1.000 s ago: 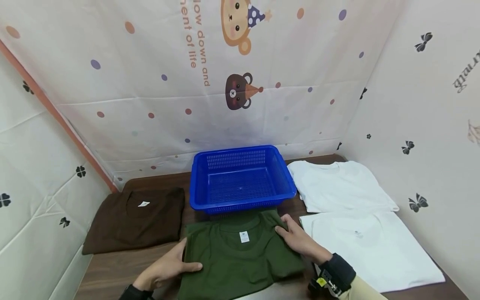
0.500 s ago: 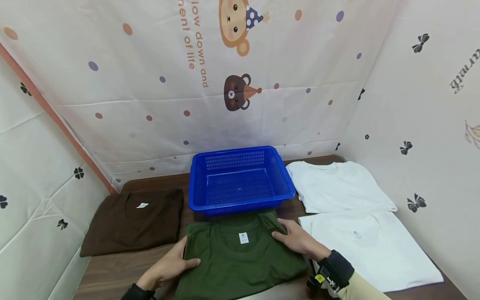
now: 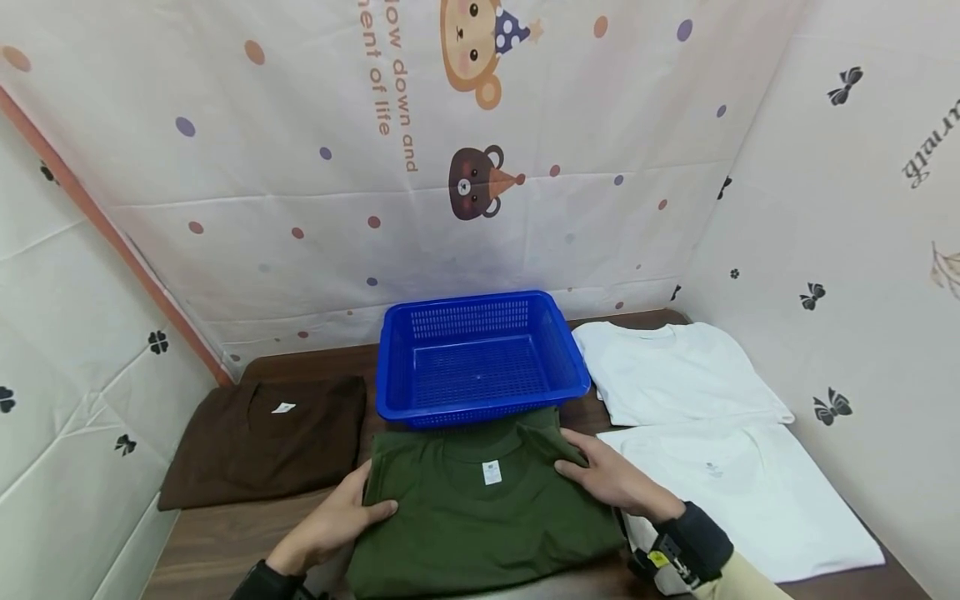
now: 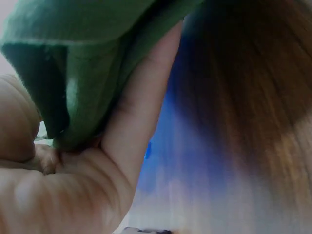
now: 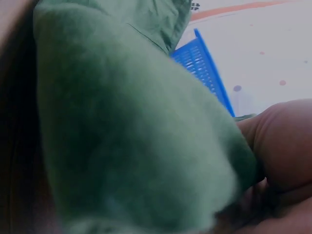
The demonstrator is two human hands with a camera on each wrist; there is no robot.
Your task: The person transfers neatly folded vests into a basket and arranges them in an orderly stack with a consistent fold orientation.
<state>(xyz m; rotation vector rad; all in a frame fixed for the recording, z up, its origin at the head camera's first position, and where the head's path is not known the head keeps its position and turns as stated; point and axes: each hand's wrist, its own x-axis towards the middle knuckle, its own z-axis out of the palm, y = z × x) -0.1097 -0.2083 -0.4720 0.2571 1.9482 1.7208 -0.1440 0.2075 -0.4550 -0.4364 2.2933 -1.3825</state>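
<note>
A folded dark green T-shirt [image 3: 480,525] with a white neck label lies in front of the blue basket, its collar side toward the basket. My left hand [image 3: 333,518] grips the shirt's left edge, thumb on top and fingers beneath. In the left wrist view, folded green cloth [image 4: 92,83] sits between that thumb and the fingers. On the opposite edge, my right hand [image 3: 615,477] holds the shirt the same way. The right wrist view is mostly filled by the green shirt [image 5: 131,126], and the right fingertips are hidden behind it.
The blue plastic basket [image 3: 480,415] stands at the back middle of the wooden table [image 3: 217,542], with nothing in it. A folded brown T-shirt [image 3: 300,450] lies on the left. Two folded white T-shirts, one farther [image 3: 667,375] and one nearer [image 3: 772,508], lie on the right.
Both hands have raised the green shirt slightly and moved it a little toward the basket; its far edge now reaches the basket's front. The basket and other shirts have stayed put.
</note>
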